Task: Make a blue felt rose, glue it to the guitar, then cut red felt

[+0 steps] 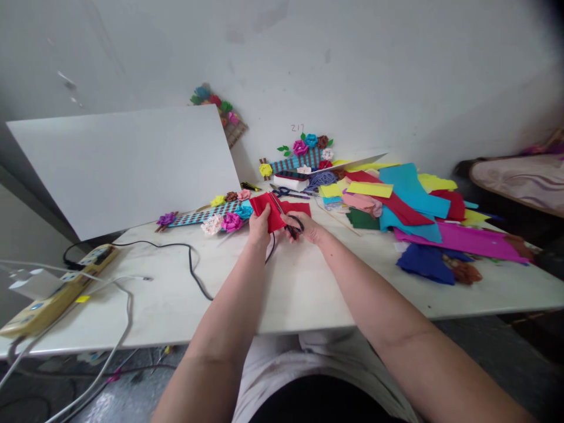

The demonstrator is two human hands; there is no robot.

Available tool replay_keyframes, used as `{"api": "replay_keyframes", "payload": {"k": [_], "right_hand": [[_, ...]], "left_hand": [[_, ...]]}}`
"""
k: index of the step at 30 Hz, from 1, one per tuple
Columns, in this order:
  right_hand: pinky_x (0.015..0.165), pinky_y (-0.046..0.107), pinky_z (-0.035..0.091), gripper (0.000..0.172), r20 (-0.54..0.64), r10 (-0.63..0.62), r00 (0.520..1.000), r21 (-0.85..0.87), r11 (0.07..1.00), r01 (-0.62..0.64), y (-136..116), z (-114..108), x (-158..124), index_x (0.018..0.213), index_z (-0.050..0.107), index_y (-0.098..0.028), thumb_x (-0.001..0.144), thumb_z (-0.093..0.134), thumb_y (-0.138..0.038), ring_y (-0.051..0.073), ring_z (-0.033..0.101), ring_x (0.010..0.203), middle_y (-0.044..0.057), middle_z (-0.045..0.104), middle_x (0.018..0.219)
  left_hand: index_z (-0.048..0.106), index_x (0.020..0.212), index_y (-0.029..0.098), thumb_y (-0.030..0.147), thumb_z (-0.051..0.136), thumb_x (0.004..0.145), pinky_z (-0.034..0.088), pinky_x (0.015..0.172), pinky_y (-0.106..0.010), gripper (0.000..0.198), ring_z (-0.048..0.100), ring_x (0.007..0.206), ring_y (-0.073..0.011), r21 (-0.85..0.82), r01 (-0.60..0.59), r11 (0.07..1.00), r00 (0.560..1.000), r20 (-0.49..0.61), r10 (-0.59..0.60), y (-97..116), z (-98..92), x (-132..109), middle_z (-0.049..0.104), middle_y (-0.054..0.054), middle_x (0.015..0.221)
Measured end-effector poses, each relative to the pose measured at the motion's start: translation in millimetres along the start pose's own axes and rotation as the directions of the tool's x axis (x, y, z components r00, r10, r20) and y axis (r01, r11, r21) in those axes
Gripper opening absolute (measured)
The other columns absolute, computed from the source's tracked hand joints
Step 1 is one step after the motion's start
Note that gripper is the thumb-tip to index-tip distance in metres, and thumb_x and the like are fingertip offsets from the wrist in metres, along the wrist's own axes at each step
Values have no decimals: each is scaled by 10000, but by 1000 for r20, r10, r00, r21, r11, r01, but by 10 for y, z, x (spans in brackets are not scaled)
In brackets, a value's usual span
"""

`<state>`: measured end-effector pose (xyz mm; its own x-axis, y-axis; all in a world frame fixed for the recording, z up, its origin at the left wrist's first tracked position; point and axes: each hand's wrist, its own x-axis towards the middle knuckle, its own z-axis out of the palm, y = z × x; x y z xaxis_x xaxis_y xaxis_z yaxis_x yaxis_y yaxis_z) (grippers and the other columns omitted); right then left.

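My left hand (259, 223) grips a folded piece of red crepe paper (275, 218) above the table. Dark-handled scissors (294, 225) are in my right hand (306, 228), their blades lying at the red paper's edge. More red paper extends behind the scissors to the right. Just left of my hands lies a woven blue-and-brown strip (198, 216) with paper flowers, among them a magenta flower (231, 222) and a white flower (212, 225). Behind my hands, a second pair of scissors (284, 191) rests on the table.
Colourful paper sheets (414, 194) are heaped at the right. A yellow power strip (57, 294) with trailing cables sits at the left. A white board (123, 170) leans on the wall. A flowered woven piece (304, 155) stands at the back, behind a phone (291, 175) on a white box.
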<state>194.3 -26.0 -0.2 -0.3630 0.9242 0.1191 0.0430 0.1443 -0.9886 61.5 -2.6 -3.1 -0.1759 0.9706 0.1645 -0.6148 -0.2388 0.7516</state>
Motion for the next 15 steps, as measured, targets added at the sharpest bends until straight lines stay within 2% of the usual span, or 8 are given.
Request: {"api": "replay_keyframes", "payload": {"k": [3, 9, 15], "right_hand": [[300, 186, 335, 350, -9, -3, 1000, 2, 1000, 3, 6, -6, 3, 710, 464, -174, 808, 569, -494, 107, 533, 348, -12, 576, 495], [288, 180, 326, 369, -11, -16, 1000, -53, 998, 16, -1, -7, 1, 701, 484, -170, 781, 591, -514, 106, 537, 352, -16, 579, 504], [281, 177, 322, 367, -22, -7, 1000, -68, 998, 6, -26, 6, -6, 700, 482, -171, 762, 614, -508, 104, 535, 348, -20, 574, 493]], "left_hand": [[634, 810, 143, 287, 815, 558, 510, 755, -317, 343, 662, 733, -186, -3, -2, 1000, 1000, -4, 2, 4, 4, -6, 685, -56, 775], [612, 782, 147, 280, 818, 548, 503, 707, -291, 339, 633, 631, -149, -4, 17, 1000, 1000, -20, -17, 11, 10, -7, 668, -30, 712], [610, 795, 149, 286, 816, 549, 492, 706, -296, 349, 632, 640, -156, 5, 25, 1000, 1000, -9, -25, 10, 4, -7, 660, -28, 703]]}}
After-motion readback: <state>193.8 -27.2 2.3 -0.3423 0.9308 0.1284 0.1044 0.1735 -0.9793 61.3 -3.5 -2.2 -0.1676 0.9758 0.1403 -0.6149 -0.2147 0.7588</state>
